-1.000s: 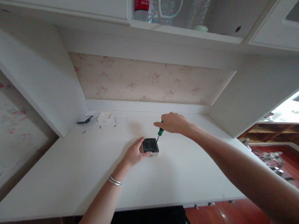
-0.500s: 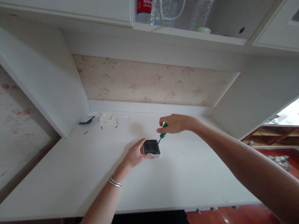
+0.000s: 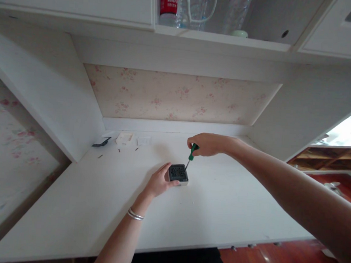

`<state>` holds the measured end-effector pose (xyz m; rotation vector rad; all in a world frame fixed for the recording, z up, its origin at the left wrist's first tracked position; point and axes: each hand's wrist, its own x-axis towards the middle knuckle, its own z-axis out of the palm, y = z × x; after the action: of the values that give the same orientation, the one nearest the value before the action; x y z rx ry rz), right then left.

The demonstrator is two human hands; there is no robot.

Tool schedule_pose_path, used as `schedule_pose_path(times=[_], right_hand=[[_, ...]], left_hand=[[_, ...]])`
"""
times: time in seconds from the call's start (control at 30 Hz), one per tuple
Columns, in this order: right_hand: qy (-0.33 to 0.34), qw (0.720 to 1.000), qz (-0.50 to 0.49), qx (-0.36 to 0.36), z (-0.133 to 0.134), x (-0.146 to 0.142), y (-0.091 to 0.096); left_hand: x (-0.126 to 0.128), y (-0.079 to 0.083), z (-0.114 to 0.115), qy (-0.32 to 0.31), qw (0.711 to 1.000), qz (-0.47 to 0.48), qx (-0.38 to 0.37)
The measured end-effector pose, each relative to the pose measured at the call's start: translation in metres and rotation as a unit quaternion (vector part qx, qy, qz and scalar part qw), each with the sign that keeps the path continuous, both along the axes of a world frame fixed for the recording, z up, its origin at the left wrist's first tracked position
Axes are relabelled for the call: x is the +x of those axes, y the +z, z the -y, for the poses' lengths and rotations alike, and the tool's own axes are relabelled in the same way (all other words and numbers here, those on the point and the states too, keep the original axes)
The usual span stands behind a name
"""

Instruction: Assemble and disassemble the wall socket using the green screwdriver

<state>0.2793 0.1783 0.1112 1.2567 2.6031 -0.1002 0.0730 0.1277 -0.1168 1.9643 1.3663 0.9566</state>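
A small square box with a black top and pale sides [image 3: 177, 172] lies on the white desk [image 3: 218, 205]. My left hand [image 3: 159, 181] grips it from the left, thumb along the near side and fingers at the far left corner. My right hand [image 3: 207, 144] is closed around the green handle of a screwdriver [image 3: 192, 154]. The screwdriver stands tilted, its metal tip at the right edge of the black top. Fine detail where the tip meets the box is too small to make out.
At the back left lie a black piece [image 3: 102, 142], a cream open box [image 3: 124, 138], a flat white piece [image 3: 144, 141] and several small dark strips [image 3: 136, 149]. A shelf with bottles [image 3: 169, 6] overhangs the desk. Side panels [image 3: 308, 100] bound the desk.
The screwdriver's handle has turned slightly and my right fingers have shifted on it. My left hand and the box stay in place.
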Motion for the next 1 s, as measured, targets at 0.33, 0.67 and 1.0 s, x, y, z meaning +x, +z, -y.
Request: schedule_pose_path(times=[0.33,0.67,1.0], right_hand=[[-0.068,0.997,0.011,0.04,0.004,-0.012,-0.002],[-0.051,0.997,-0.028,0.045,-0.002,-0.008,-0.012],[0.001,0.997,-0.065,0.03,-0.001,-0.009,-0.014]], left_hand=[[0.0,0.001,0.0,-0.001,1.0,-0.014,0.017],[0.001,0.002,0.001,0.004,1.0,-0.01,0.006],[0.0,0.002,0.001,0.006,1.0,-0.009,-0.002]])
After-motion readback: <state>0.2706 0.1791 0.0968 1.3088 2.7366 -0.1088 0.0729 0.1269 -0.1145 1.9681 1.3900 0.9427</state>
